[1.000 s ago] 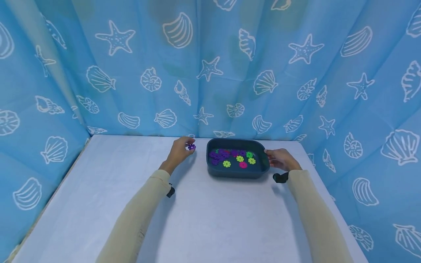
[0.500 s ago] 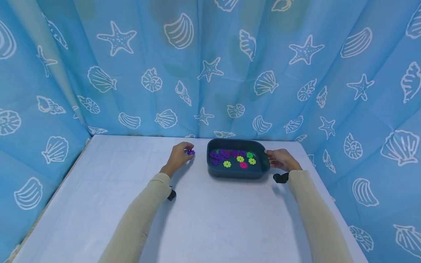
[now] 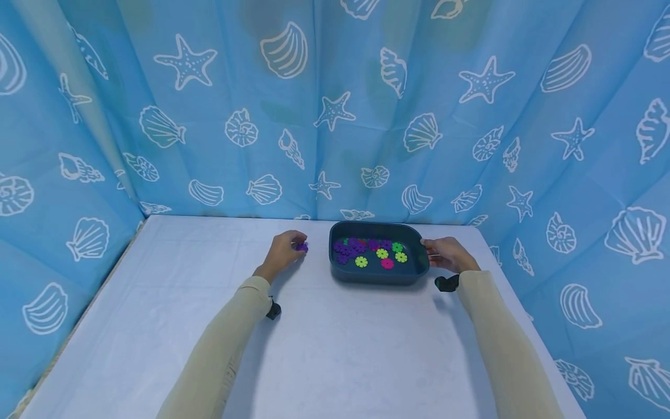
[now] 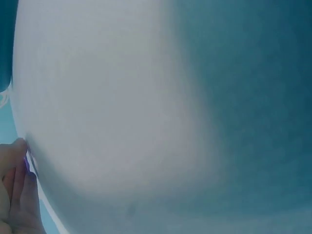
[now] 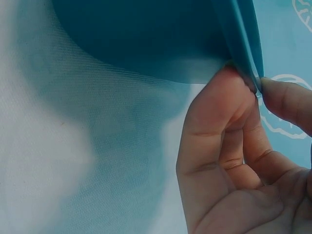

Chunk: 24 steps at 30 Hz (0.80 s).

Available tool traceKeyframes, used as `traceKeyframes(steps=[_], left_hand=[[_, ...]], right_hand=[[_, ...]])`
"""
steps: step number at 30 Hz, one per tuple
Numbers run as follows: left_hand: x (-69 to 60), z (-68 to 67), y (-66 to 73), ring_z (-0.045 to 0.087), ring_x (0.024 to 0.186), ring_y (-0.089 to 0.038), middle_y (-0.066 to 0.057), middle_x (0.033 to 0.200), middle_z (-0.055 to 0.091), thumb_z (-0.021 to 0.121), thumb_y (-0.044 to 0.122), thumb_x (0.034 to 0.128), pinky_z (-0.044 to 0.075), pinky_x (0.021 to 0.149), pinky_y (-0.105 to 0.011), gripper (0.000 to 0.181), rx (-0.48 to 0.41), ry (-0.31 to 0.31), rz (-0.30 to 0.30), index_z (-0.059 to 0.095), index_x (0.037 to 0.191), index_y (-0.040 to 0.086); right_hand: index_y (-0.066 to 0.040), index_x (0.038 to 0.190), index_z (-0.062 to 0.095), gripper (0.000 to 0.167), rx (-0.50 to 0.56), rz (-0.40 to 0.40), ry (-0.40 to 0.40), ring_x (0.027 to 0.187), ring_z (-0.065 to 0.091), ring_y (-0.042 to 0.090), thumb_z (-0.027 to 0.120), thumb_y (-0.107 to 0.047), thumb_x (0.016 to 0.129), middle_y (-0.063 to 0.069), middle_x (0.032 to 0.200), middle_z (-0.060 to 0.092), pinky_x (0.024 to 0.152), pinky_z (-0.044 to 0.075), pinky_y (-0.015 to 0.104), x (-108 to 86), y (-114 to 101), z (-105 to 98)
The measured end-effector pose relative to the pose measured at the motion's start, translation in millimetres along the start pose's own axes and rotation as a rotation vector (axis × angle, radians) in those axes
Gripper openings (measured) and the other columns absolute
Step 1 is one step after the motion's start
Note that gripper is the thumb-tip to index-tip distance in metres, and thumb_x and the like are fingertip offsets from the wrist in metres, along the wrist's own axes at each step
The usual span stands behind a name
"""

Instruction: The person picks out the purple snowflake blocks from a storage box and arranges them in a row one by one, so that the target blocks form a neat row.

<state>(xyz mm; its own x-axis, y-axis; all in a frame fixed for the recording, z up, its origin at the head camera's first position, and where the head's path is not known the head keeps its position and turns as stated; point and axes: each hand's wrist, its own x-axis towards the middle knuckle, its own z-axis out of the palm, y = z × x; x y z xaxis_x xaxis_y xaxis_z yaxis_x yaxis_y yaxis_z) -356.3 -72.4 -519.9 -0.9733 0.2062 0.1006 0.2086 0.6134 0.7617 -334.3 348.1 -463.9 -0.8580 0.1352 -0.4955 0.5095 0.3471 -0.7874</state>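
Note:
A dark teal bin (image 3: 377, 276) stands near the table's back edge, with purple, yellow, green and pink flower-shaped pieces (image 3: 361, 262) lying in it. Left of the bin, the left hand (image 3: 281, 254) pinches a purple flower piece (image 3: 302, 247) low at the table; whether the piece touches the cloth cannot be told. In the left wrist view a sliver of purple (image 4: 27, 165) shows between the fingers of the left hand (image 4: 20, 192). The right hand (image 3: 449, 254) grips the bin's right rim. In the right wrist view the thumb and curled fingers of the right hand (image 5: 234, 151) pinch that rim (image 5: 243, 44).
A white cloth (image 3: 356, 349) covers the table. Blue curtains (image 3: 335, 157) with white shell and starfish prints hang behind the table and along both sides. A small black device (image 3: 446, 283) sits at the right wrist, another (image 3: 274, 310) at the left.
The left hand has moved down toward the table and slightly left, with the purple piece in its fingers. Right hand and bin have stayed in place.

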Motion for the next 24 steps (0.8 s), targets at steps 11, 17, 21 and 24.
traceKeyframes(steps=[11,17,21,24], left_hand=[[0.8,-0.7,-3.6,0.06,0.114,-0.026,-0.013,0.119,0.064,0.073,-0.001,0.0839,0.046,0.102,-0.038,0.038,-0.007,-0.012,0.008,0.063,0.121,0.003],[1.0,-1.0,-4.6,0.06,0.114,-0.026,-0.013,0.119,0.064,0.072,-0.002,0.0844,0.046,0.102,-0.038,0.038,-0.018,-0.02,0.005,0.062,0.121,0.003],[0.5,-0.9,-4.5,0.06,0.115,-0.026,-0.013,0.12,0.064,0.072,-0.001,0.0847,0.045,0.102,-0.038,0.038,-0.017,-0.023,0.008,0.062,0.121,0.002],[-0.2,-1.1,-3.6,0.059,0.116,-0.026,-0.013,0.121,0.064,0.073,0.0,0.0845,0.045,0.103,-0.038,0.039,-0.011,-0.021,0.005,0.062,0.122,0.003]], right_hand=[[0.003,0.133,0.047,0.048,0.008,0.001,0.006,0.085,0.059,0.02,0.053,-0.031,0.101,0.012,0.107,0.053,0.073,0.056,0.026,2.2,0.8,-0.6],[0.004,0.133,0.047,0.048,0.01,0.01,0.008,0.086,0.058,0.02,0.053,-0.031,0.101,0.013,0.109,0.053,0.073,0.056,0.026,1.5,0.0,-0.4],[0.004,0.133,0.048,0.047,0.003,0.016,0.01,0.087,0.058,0.02,0.052,-0.031,0.101,0.013,0.111,0.053,0.073,0.056,0.026,0.9,-0.4,-0.3],[0.004,0.132,0.048,0.047,-0.001,0.015,0.011,0.086,0.058,0.02,0.052,-0.031,0.101,0.013,0.11,0.052,0.073,0.056,0.026,0.7,-0.3,0.0]])
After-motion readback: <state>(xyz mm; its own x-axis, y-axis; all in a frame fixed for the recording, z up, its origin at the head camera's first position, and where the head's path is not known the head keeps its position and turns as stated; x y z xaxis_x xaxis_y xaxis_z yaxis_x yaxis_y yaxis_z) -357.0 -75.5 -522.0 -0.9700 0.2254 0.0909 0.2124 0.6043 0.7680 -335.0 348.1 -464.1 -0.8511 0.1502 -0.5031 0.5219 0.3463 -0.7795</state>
